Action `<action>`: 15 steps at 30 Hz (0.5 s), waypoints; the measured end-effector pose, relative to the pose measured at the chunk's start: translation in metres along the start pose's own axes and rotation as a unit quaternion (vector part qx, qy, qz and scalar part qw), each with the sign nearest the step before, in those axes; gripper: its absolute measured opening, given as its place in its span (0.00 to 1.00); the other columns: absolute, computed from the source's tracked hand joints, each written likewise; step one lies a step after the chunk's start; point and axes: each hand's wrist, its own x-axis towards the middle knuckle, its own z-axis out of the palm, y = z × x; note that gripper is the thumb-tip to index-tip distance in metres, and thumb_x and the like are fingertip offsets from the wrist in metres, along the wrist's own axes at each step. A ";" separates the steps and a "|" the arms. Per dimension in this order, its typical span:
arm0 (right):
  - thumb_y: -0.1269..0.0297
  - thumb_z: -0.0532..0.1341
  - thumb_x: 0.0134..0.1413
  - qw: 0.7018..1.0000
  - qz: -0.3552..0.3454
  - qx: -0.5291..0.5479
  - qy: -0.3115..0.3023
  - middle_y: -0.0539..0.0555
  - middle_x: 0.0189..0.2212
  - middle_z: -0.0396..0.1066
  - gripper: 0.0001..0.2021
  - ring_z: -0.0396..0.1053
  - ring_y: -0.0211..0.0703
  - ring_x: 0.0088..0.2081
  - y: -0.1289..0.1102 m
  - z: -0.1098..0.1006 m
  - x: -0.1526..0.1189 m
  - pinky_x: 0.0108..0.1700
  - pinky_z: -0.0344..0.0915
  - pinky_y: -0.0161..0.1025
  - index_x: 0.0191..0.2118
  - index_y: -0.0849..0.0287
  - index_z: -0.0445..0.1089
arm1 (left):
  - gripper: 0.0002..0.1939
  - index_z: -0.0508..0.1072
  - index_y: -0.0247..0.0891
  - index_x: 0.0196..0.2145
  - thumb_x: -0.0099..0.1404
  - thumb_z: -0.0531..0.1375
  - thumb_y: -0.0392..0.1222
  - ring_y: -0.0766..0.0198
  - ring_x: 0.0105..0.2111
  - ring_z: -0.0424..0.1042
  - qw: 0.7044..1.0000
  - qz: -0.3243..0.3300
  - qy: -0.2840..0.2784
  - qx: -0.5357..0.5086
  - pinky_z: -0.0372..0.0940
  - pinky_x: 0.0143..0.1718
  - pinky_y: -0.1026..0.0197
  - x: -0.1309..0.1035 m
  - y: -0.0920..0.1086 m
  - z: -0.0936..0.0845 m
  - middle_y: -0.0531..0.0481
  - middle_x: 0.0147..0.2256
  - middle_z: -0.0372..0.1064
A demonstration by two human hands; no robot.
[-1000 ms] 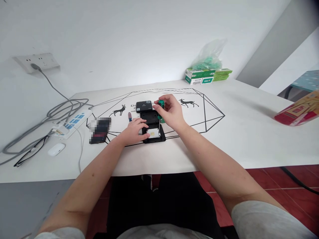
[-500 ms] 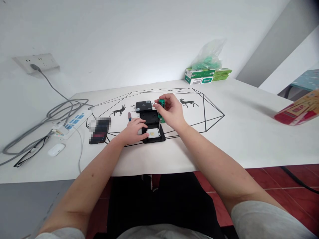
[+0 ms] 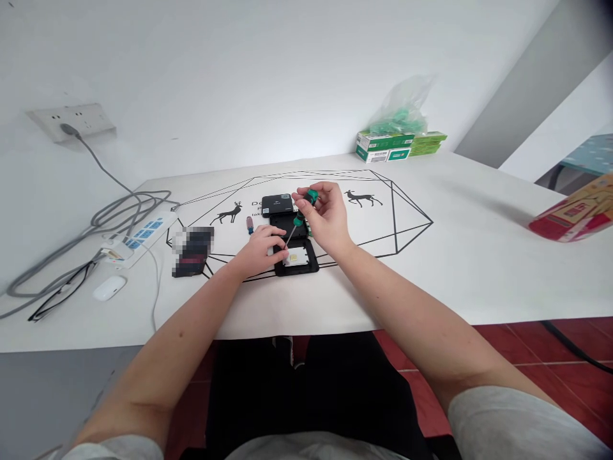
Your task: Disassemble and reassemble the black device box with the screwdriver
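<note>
My right hand point(image 3: 325, 214) is closed around the green and black handle of a screwdriver point(image 3: 311, 195). Its shaft slants down to the left, and the tip is at the left edge of a white plate point(image 3: 297, 256) with a gold square on it. This plate lies in the near half of an opened black case point(image 3: 311, 263). At the case's left side, my left hand point(image 3: 261, 250) steadies it, thumb and fingers close around the screwdriver tip. Whether a screw is under the tip is too small to tell.
Behind the case lies a black box point(image 3: 276, 204) with stickers. A small screwdriver point(image 3: 249, 225) is to its left, then a partly blurred phone point(image 3: 194, 252). Further left are a power strip point(image 3: 146, 236), cables, glasses point(image 3: 62, 292) and a white earbud case point(image 3: 110, 288). Green boxes point(image 3: 383, 142) stand against the wall.
My right hand has tilted the screwdriver, and its tip has moved from the right side of the white plate to the left edge, beside my left fingers. My left hand stays at the case.
</note>
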 end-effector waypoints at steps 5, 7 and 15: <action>0.38 0.70 0.64 0.999 -0.024 -0.017 0.027 0.54 0.55 0.77 0.26 0.82 0.50 0.58 0.005 -0.002 0.001 0.68 0.76 0.55 0.54 0.44 0.60 | 0.06 0.81 0.45 0.38 0.76 0.65 0.42 0.47 0.61 0.69 0.997 -0.029 0.051 0.040 0.61 0.71 0.37 0.004 -0.006 -0.003 0.46 0.57 0.78; 0.37 0.69 0.64 0.998 -0.034 -0.025 0.051 0.55 0.55 0.76 0.27 0.81 0.50 0.59 0.006 -0.007 0.005 0.69 0.76 0.55 0.55 0.44 0.60 | 0.06 0.83 0.45 0.39 0.76 0.65 0.41 0.46 0.62 0.68 0.992 -0.075 0.078 0.068 0.61 0.70 0.37 0.005 -0.014 -0.004 0.46 0.55 0.78; 0.33 0.70 0.60 0.994 -0.043 -0.040 0.092 0.54 0.54 0.75 0.30 0.81 0.50 0.58 0.008 -0.013 0.012 0.68 0.76 0.55 0.55 0.44 0.61 | 0.19 0.83 0.50 0.59 0.80 0.57 0.39 0.41 0.65 0.65 0.951 -0.221 0.161 0.143 0.64 0.65 0.35 0.011 -0.032 -0.004 0.42 0.63 0.73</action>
